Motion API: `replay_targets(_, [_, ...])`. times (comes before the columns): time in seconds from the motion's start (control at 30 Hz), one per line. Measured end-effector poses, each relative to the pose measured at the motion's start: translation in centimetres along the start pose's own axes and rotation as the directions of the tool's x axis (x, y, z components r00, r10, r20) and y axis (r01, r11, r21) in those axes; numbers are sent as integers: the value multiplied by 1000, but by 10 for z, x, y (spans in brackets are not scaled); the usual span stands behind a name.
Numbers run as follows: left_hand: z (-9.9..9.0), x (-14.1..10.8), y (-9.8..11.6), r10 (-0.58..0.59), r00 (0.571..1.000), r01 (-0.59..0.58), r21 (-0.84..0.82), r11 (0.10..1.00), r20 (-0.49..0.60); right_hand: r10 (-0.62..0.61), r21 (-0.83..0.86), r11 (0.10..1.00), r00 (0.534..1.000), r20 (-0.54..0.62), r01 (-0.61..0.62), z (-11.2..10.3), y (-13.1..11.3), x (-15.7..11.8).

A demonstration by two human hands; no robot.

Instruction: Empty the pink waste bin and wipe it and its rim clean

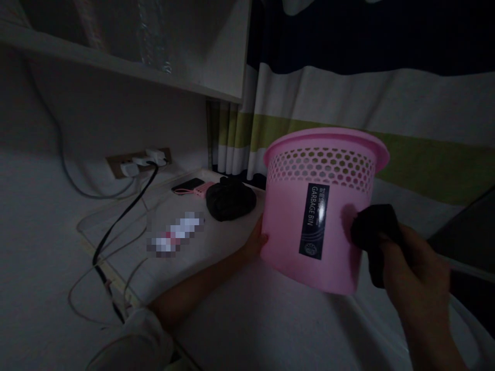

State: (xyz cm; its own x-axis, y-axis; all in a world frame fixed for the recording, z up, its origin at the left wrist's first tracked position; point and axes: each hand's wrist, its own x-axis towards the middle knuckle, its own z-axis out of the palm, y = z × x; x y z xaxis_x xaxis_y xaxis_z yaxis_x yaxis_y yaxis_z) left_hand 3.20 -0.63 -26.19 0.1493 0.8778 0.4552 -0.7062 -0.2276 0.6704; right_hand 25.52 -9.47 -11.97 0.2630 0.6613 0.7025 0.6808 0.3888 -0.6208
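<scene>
A pink plastic garbage bin point(294, 232) with a perforated upper band and a dark label stands slightly tilted above the white surface. My left hand point(256, 242) grips its lower left side, the fingers hidden behind the wall. My right hand point(415, 273) holds a black cloth point(373, 229) pressed against the bin's right side.
A black bundle point(231, 198), a dark phone point(188, 184) and a pink item lie on the white desk point(216, 242). Black and white cables point(116, 226) run from a wall socket point(137, 162). A striped curtain point(386, 103) hangs behind; a shelf point(127, 67) is overhead.
</scene>
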Motion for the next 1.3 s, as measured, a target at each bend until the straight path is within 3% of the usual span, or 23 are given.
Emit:
replay_targets(0.17, [-1,0,3,164,974,-214,391,895,157,110,-1,994,993,38,-110,7,-3,-1])
replay_targets(0.27, [-4,1,3,193,969,-246,500,830,156,141,10,990,987,78,-142,8,-2,-2])
replay_targets(0.47, [-15,6,1,191,971,-239,563,791,145,200,164,959,963,180,-230,9,-3,0])
replay_targets(0.63, [-11,8,6,219,963,-267,632,728,155,179,234,945,959,218,-229,13,-3,2])
replay_targets(1.03, [-8,10,14,178,982,-152,803,576,59,218,285,904,917,336,-319,18,4,1])
replay_targets(1.3, [-9,12,14,199,980,-116,876,468,23,163,283,911,892,422,-300,22,4,-2])
